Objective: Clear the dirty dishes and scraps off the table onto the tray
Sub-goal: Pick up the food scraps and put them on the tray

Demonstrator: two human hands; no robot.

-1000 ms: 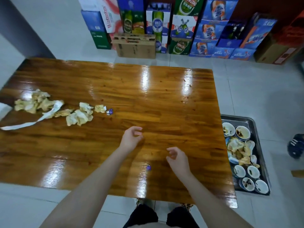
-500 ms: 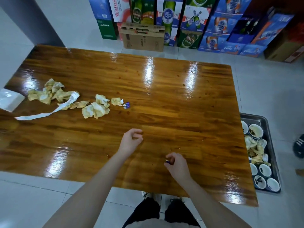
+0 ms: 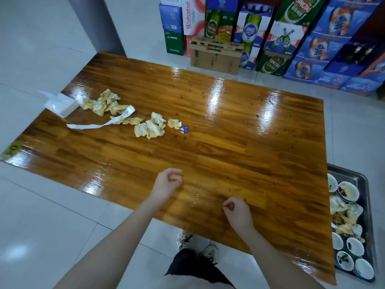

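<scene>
**Scraps left at the desk's left end: light, soft, greasy**

Desk point(image 3: 229, 142) is glossy wood with wet glare, likely slick. No dishes on it that I can see. The bowls point(image 3: 348, 191) already sit in the tray point(image 3: 362, 180), which is on the floor beside the desk's right edge, toward the near-right corner.

What remains is a loose trail of crumpled napkins point(image 3: 150, 128), running from near the far-left corner in toward the middle. A long paper strip point(image 3: 93, 126) lies through the trail. A small purple foil wrapper point(image 3: 184, 129) sits just beside the innermost wad. A white tissue pack point(image 3: 61, 106) rests at the left edge. It looks clean, probably not scrap.

Hands: both hover over the near edge, well apart from the trail.
- Left hand point(image 3: 168, 182): fingers loosely curled, nothing seen in it.
- Right hand point(image 3: 235, 211): fingers drawn in to the thumb. Cannot tell whether it pinches anything.

Handling, as judged:
- Napkins weigh almost nothing, are stained yellow and probably oily. They crush freely, so bunch several wads together and scoop from the sides rather than pick them singly.
- The strip is limp and will trail, so gather it into the bundle.
- The wrapper is tiny and flat on a slippery surface. A fingertip pinch should do, or slide it to the edge first.
- Nothing here is fragile. The risk is dropping bits on the way to the tray
</scene>
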